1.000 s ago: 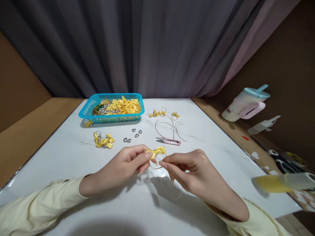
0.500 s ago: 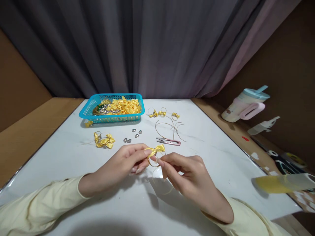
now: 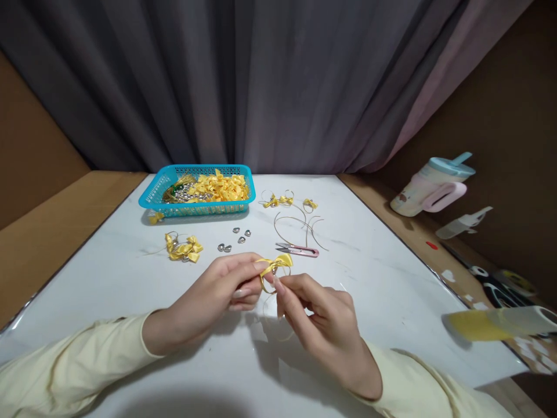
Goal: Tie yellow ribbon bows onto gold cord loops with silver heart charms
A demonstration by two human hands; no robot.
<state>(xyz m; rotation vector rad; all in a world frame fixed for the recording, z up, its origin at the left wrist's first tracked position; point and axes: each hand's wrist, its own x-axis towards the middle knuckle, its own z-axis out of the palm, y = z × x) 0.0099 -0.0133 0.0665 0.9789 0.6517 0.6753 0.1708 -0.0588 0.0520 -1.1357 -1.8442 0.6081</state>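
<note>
Between thumb and fingers, my left hand (image 3: 232,281) pinches a yellow ribbon bow (image 3: 282,261) by its left side. A thin gold cord (image 3: 266,289) loops below the bow, and a loose tail of it hangs under my fingers. My right hand (image 3: 324,322) is closed in a pinch on this cord, just under the bow; the exact spot is covered by the fingertips. Beyond my hands lie pink thread snips (image 3: 300,251) and several silver heart-shaped beads (image 3: 241,239). To the left rests a small pile of yellow bows with cords (image 3: 185,249).
A blue basket (image 3: 150,200) at the back holds yellow bows, silver beads and gold cord. Cut cords (image 3: 290,218) and corded bows (image 3: 278,201) lie behind the snips. On the right are a tumbler (image 3: 429,183), a small bottle (image 3: 463,223), scissors (image 3: 500,296) and a yellow-filled bottle (image 3: 483,324).
My right hand has shifted slightly left and down, its fingertips now nearer the left hand's. The bow stays in the left hand, and the cord tail has swung a little left.
</note>
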